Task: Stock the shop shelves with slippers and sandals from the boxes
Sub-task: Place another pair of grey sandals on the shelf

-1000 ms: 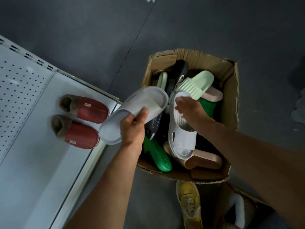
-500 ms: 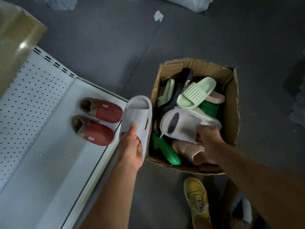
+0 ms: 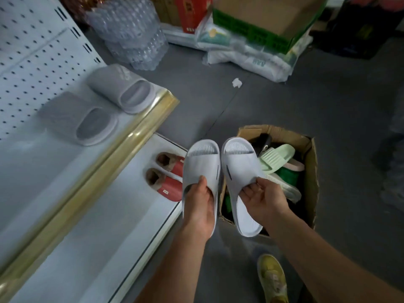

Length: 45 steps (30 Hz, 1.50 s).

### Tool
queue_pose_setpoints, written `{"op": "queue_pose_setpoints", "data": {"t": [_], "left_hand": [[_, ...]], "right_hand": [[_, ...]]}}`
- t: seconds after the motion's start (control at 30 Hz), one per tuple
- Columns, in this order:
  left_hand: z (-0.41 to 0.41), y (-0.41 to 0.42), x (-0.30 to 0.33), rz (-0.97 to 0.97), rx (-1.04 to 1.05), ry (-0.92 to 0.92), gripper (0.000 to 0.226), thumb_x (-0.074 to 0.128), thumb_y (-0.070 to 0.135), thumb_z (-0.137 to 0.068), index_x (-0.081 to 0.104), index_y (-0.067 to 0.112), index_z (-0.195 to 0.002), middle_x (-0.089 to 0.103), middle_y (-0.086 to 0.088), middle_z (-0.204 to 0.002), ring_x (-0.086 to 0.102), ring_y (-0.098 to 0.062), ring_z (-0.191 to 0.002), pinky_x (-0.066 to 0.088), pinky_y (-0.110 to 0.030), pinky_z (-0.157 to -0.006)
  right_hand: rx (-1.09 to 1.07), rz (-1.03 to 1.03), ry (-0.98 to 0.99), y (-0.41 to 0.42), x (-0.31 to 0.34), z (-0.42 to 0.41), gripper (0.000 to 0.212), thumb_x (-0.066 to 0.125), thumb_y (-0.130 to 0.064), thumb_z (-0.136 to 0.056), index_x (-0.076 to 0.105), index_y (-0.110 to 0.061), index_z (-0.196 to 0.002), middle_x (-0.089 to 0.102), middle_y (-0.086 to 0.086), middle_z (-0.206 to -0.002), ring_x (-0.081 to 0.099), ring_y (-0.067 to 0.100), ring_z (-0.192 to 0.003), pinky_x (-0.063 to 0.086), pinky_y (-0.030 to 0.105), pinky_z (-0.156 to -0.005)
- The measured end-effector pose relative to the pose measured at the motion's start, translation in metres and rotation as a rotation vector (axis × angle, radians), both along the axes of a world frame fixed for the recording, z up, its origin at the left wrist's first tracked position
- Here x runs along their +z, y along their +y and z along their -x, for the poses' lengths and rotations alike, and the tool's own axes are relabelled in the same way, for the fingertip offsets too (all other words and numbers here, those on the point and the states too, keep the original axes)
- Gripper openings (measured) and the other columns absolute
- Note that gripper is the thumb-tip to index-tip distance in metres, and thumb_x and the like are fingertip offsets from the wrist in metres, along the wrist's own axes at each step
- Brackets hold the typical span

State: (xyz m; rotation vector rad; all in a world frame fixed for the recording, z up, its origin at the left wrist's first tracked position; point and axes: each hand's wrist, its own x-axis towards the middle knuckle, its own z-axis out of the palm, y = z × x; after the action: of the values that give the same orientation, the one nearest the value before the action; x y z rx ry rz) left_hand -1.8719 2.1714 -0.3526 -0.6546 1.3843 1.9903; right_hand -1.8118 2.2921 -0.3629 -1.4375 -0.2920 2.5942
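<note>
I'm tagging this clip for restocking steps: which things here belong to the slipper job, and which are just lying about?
Part of the job:
- white slides, one in the left hand, one in the right hand
- cardboard box of slippers
- grey slides on the upper shelf
- red slippers on the lower shelf

Lying about:
- wrapped bottles
- crumpled paper
- green-edged carton

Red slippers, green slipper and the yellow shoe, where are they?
Red slippers [image 3: 172,187]: head view, red top of the nearer one, lower shelf.
Green slipper [image 3: 276,157]: head view, ribbed strap, in the box.
Yellow shoe [image 3: 272,278]: head view, laces, on the floor.
</note>
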Motion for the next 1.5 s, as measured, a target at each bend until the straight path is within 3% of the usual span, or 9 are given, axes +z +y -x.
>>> {"op": "queue_pose_setpoints", "data": {"t": [0.1, 0.3, 0.47, 0.67, 0.93, 1.13, 1.3, 1.43, 1.5], "left_hand": [[-0.017, -0.015, 0.041, -0.078, -0.008, -0.023, 0.021, 0.049, 0.025, -0.100, 0.060, 0.012, -0.113, 0.072, -0.007, -0.101, 0.068, -0.013, -0.091, 0.053, -0.025, -0.073], [-0.047, -0.053, 0.117, -0.145, 0.023, -0.018, 0.027, 0.058, 0.021, -0.096, 0.061, 0.003, -0.117, 0.067, -0.013, -0.111, 0.063, -0.020, -0.108, 0.047, -0.034, -0.101], [-0.068, -0.078, 0.187, -0.124, -0.035, 0.125, 0.017, 0.058, 0.017, -0.096, 0.067, 0.005, -0.104, 0.070, -0.009, -0.092, 0.065, -0.018, -0.094, 0.052, -0.032, -0.090], [-0.091, -0.109, 0.252, -0.190, -0.022, 0.156, 0.016, 0.059, 0.015, -0.095, 0.066, 0.007, -0.107, 0.068, -0.011, -0.098, 0.063, -0.022, -0.100, 0.052, -0.032, -0.084], [-0.120, -0.141, 0.322, -0.284, 0.005, 0.201, 0.029, 0.056, 0.013, -0.094, 0.061, 0.001, -0.120, 0.069, -0.018, -0.114, 0.063, -0.029, -0.112, 0.048, -0.039, -0.098], [-0.115, -0.156, 0.374, -0.232, -0.062, 0.365, 0.021, 0.051, 0.006, -0.096, 0.066, 0.006, -0.110, 0.072, -0.014, -0.108, 0.068, -0.019, -0.102, 0.051, -0.027, -0.082], [-0.117, -0.162, 0.423, -0.286, -0.237, 0.383, 0.043, 0.057, 0.009, -0.094, 0.048, 0.003, -0.135, 0.061, -0.014, -0.131, 0.056, -0.020, -0.123, 0.040, -0.035, -0.111], [-0.109, -0.196, 0.464, -0.237, -0.415, 0.452, 0.039, 0.058, 0.023, -0.093, 0.056, 0.002, -0.125, 0.068, -0.017, -0.117, 0.068, -0.029, -0.105, 0.055, -0.034, -0.089], [-0.094, -0.209, 0.480, -0.121, -0.356, 0.541, 0.026, 0.055, 0.022, -0.095, 0.063, -0.001, -0.106, 0.071, -0.017, -0.094, 0.070, -0.030, -0.081, 0.057, -0.037, -0.073]], "right_hand": [[0.089, -0.055, 0.017, -0.029, 0.046, -0.007, 0.024, 0.039, -0.016, -0.100, 0.057, -0.006, -0.090, 0.064, 0.006, -0.084, 0.059, 0.021, -0.085, 0.041, 0.035, -0.099], [0.239, -0.194, 0.060, -0.079, 0.142, -0.033, 0.036, 0.038, -0.025, -0.103, 0.058, 0.002, -0.114, 0.058, 0.012, -0.124, 0.058, 0.027, -0.107, 0.045, 0.034, -0.094], [0.266, -0.346, 0.114, -0.098, 0.209, -0.050, 0.024, 0.043, -0.013, -0.101, 0.057, -0.002, -0.084, 0.058, 0.011, -0.076, 0.057, 0.018, -0.074, 0.052, 0.026, -0.068], [0.578, -0.779, 0.134, -0.120, 0.272, -0.070, 0.012, 0.053, 0.010, -0.085, 0.063, 0.016, -0.083, 0.063, 0.028, -0.080, 0.062, 0.032, -0.075, 0.053, 0.038, -0.071], [0.698, -1.199, 0.097, -0.154, 0.339, -0.079, 0.018, 0.080, -0.007, -0.069, 0.066, 0.003, -0.066, 0.068, 0.016, -0.061, 0.068, 0.033, -0.063, 0.057, 0.039, -0.060], [0.575, -1.548, 0.179, -0.170, 0.375, -0.061, 0.037, 0.071, -0.005, -0.074, 0.046, -0.014, -0.049, 0.048, -0.006, -0.040, 0.041, 0.001, -0.039, 0.032, 0.013, -0.043], [0.603, -1.730, 0.233, -0.154, 0.395, -0.026, 0.036, 0.064, -0.003, -0.075, 0.040, -0.015, -0.051, 0.038, -0.005, -0.049, 0.036, 0.009, -0.051, 0.029, 0.023, -0.048], [0.687, -1.886, 0.342, -0.129, 0.427, 0.004, 0.042, 0.067, -0.001, -0.079, 0.040, -0.017, -0.051, 0.041, -0.005, -0.049, 0.036, 0.006, -0.048, 0.031, 0.019, -0.049], [0.729, -2.006, 0.397, -0.110, 0.442, 0.023, 0.035, 0.065, 0.002, -0.076, 0.046, -0.013, -0.052, 0.047, -0.001, -0.053, 0.044, 0.012, -0.054, 0.039, 0.024, -0.057]]}}
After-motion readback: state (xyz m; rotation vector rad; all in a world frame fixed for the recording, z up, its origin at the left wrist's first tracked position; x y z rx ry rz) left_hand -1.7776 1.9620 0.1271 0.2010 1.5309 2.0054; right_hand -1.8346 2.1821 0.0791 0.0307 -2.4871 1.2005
